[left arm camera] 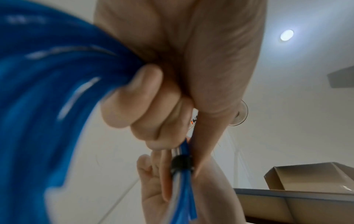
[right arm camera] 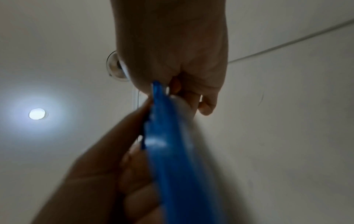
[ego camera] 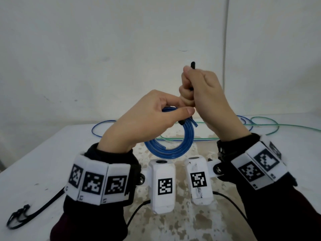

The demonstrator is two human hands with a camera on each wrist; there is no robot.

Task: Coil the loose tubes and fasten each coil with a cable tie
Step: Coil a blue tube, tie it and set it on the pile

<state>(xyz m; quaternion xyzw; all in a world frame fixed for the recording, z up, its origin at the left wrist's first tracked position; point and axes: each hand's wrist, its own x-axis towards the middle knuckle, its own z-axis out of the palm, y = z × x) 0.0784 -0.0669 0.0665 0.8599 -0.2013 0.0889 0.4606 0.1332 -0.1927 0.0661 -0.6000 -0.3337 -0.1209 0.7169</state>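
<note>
Two hands work above the table (ego camera: 43,153). The left hand (ego camera: 139,122) pinches the blue coil (ego camera: 175,145) at its top, held up in the air; the right hand (ego camera: 199,91) is clenched round the black cable tie (ego camera: 192,66), apparently pulling its tail upward, though the head is half hidden. If the pinch slackens, the springy loops could spread before the tie bites. Farther back, loose blue and green tubes (ego camera: 260,126) lie near the far edge; nearer ground offers room.

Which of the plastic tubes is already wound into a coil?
The blue plastic tube gripped by the left hand; the green tube lies loose on the table.
</note>
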